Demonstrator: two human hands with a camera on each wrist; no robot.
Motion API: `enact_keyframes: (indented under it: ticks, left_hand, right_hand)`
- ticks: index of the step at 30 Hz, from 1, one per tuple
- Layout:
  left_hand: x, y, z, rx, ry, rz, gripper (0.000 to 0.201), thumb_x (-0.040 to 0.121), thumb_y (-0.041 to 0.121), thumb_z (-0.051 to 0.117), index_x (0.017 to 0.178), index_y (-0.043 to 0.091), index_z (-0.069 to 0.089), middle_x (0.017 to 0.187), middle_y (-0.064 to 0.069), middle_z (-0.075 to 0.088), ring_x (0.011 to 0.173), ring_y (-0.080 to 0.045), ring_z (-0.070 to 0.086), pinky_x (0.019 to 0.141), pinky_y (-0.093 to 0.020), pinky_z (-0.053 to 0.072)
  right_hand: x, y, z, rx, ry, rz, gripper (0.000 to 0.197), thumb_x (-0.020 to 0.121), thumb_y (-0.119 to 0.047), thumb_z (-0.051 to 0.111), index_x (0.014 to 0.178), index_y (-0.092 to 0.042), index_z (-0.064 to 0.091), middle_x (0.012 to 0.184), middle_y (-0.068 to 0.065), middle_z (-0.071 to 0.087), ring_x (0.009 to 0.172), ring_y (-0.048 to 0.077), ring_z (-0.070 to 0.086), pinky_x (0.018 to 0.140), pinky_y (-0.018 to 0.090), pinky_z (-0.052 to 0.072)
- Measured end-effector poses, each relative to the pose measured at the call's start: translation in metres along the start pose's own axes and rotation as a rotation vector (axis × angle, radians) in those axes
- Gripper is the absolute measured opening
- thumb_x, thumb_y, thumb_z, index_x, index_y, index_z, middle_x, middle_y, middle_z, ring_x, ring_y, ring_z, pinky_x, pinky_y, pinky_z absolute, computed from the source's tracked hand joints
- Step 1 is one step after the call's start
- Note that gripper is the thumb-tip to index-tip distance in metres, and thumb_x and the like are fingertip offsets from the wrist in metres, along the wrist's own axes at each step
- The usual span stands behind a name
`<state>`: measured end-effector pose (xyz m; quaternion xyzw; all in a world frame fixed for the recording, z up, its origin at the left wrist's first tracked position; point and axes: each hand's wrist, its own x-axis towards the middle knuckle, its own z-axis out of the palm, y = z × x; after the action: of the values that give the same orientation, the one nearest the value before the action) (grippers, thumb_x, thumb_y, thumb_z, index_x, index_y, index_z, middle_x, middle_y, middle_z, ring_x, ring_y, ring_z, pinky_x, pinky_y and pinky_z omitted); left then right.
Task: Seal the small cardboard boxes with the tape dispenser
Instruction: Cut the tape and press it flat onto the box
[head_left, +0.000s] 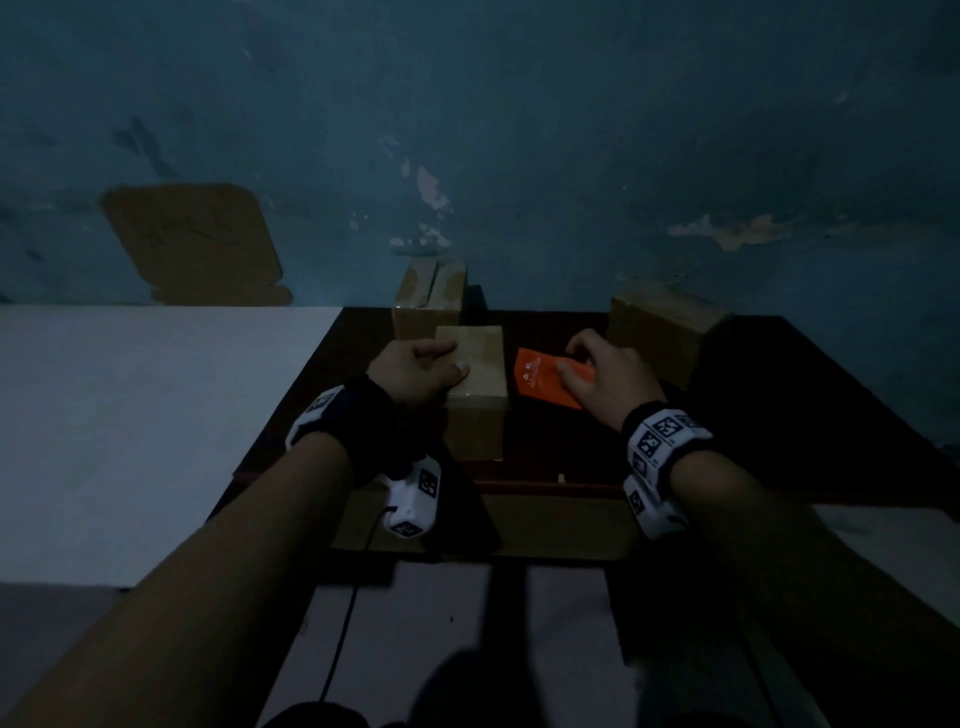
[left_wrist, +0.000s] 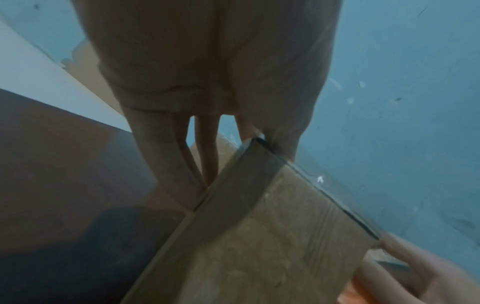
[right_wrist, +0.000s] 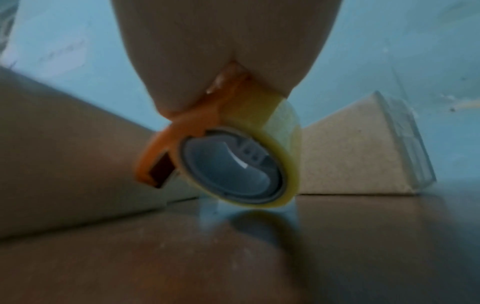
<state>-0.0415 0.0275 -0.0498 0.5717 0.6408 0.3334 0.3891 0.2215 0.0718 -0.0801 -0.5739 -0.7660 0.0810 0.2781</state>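
A small cardboard box (head_left: 478, 395) stands near the middle of the dark table (head_left: 810, 431). My left hand (head_left: 421, 371) grips its left top edge, thumb on the lid and fingers down the side; the left wrist view shows the box (left_wrist: 272, 236) under my fingers (left_wrist: 168, 160). The orange tape dispenser (head_left: 540, 382) sits just right of that box, and my right hand (head_left: 597, 371) holds it from above. In the right wrist view the tape dispenser (right_wrist: 221, 144) carries a yellowish roll whose lower edge touches the table.
Another cardboard box (head_left: 431, 304) stands behind the held one against the blue wall. A third box (head_left: 662, 327) is at the table's far right, also seen from the right wrist as a pale box (right_wrist: 350, 152). A white surface (head_left: 130, 415) lies to the left.
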Motion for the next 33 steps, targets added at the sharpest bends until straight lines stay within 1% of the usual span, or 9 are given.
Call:
enact_keyframes:
  ticks: [11,13,17,21,25,27,29,31,33]
  left_hand:
    - [-0.01,0.003,0.005,0.038,0.024,0.013,0.059,0.087,0.041,0.066,0.142,0.031,0.044,0.149,-0.005,0.038,0.127,-0.026,0.047,0.102,-0.04,0.045]
    - [-0.013,0.003,0.004,0.05,0.06,0.021,0.065,0.088,0.041,0.066,0.145,0.028,0.037,0.147,-0.006,0.038,0.125,-0.027,0.048,0.098,-0.04,0.047]
    - [-0.018,0.004,0.006,-0.057,0.128,-0.006,0.058,0.088,0.048,0.062,0.136,0.024,0.039,0.128,-0.004,0.051,0.093,-0.015,0.058,0.069,-0.029,0.049]
    - [-0.024,0.005,0.002,-0.026,0.147,0.014,0.052,0.092,0.05,0.054,0.132,0.019,0.044,0.127,-0.007,0.052,0.101,-0.024,0.058,0.076,-0.033,0.05]
    - [-0.034,0.003,-0.006,-0.073,0.165,0.075,0.037,0.096,0.038,0.052,0.127,0.018,0.048,0.119,-0.004,0.054,0.094,-0.016,0.057,0.065,-0.024,0.046]
    - [-0.041,-0.003,-0.01,-0.102,0.24,0.091,0.021,0.098,0.032,0.051,0.115,0.02,0.053,0.111,-0.001,0.057,0.087,-0.009,0.055,0.067,-0.022,0.045]
    - [-0.046,-0.01,-0.013,-0.182,0.3,0.077,0.013,0.098,0.027,0.051,0.106,0.019,0.057,0.107,-0.007,0.063,0.088,-0.014,0.059,0.078,-0.033,0.053]
    - [-0.054,-0.015,-0.013,-0.264,0.282,0.047,0.011,0.098,0.024,0.051,0.102,0.02,0.06,0.103,-0.009,0.065,0.089,-0.019,0.062,0.085,-0.042,0.054]
    - [-0.061,-0.016,-0.009,-0.313,0.22,0.028,0.01,0.098,0.024,0.05,0.099,0.024,0.061,0.1,-0.004,0.064,0.086,-0.015,0.061,0.078,-0.036,0.054]
  right_hand:
    - [-0.013,-0.013,0.011,0.017,-0.202,0.064,0.035,0.09,-0.045,0.059,0.117,-0.029,0.045,0.112,0.003,0.058,0.1,0.022,0.058,0.082,0.037,0.049]
    - [-0.016,-0.015,0.011,0.021,-0.19,0.071,0.036,0.088,-0.046,0.06,0.115,-0.028,0.046,0.113,0.002,0.057,0.101,0.021,0.057,0.086,0.039,0.049]
    - [-0.015,-0.024,0.003,-0.027,-0.091,0.052,0.033,0.088,-0.046,0.059,0.112,-0.025,0.051,0.109,0.0,0.055,0.105,0.02,0.053,0.092,0.04,0.042]
    - [-0.013,-0.039,-0.006,0.041,-0.06,0.038,0.023,0.089,-0.045,0.058,0.102,-0.027,0.053,0.101,-0.004,0.05,0.101,0.018,0.054,0.093,0.044,0.044]
    - [-0.015,-0.058,-0.002,0.142,-0.057,0.048,0.019,0.091,-0.046,0.055,0.096,-0.028,0.057,0.1,-0.005,0.053,0.095,0.014,0.056,0.088,0.042,0.048]
    - [-0.02,-0.068,-0.001,0.232,-0.057,0.044,0.02,0.093,-0.04,0.055,0.1,-0.022,0.061,0.098,-0.003,0.058,0.089,0.01,0.056,0.076,0.029,0.046]
    - [-0.025,-0.076,0.004,0.342,-0.06,0.059,0.018,0.095,-0.034,0.055,0.1,-0.018,0.062,0.092,-0.002,0.062,0.084,0.009,0.057,0.064,0.023,0.041]
    - [-0.03,-0.081,0.012,0.476,-0.055,0.101,0.013,0.096,-0.031,0.054,0.097,-0.02,0.062,0.089,-0.002,0.064,0.083,0.013,0.06,0.063,0.025,0.045]
    - [-0.035,-0.084,0.021,0.603,-0.037,0.152,0.011,0.097,-0.027,0.053,0.091,-0.022,0.061,0.085,0.002,0.065,0.082,0.019,0.063,0.067,0.034,0.054]
